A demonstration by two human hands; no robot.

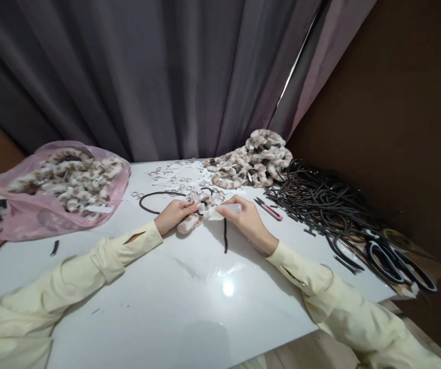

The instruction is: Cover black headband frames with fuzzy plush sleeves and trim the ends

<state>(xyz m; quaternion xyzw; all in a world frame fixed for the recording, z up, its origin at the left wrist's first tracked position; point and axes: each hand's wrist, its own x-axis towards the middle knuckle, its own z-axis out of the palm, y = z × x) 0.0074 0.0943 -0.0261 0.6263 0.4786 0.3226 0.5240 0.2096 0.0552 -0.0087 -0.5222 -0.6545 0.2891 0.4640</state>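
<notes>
My left hand (176,215) is closed, its thumb and fingers pinching a fluffy brown-and-white fur tube (188,224) above the white table. A black cord (149,193) loops out beyond that hand. A short length of black cord (225,237) shows below the right hand; whether both belong to one cord I cannot tell. My right hand (246,221) pinches a translucent white plastic piece (236,208) against the fur tube's right side. The exact contact between the plastic piece, cord and fur is too small to make out.
A pink bag (118,202) of fur pieces stands left. Metal rings (184,180) and white tags lie behind the hands, beside a fur heap (264,154). Pink-handled snips (269,209), piled black cords (320,195) and large scissors (385,262) occupy the right of the table (159,297).
</notes>
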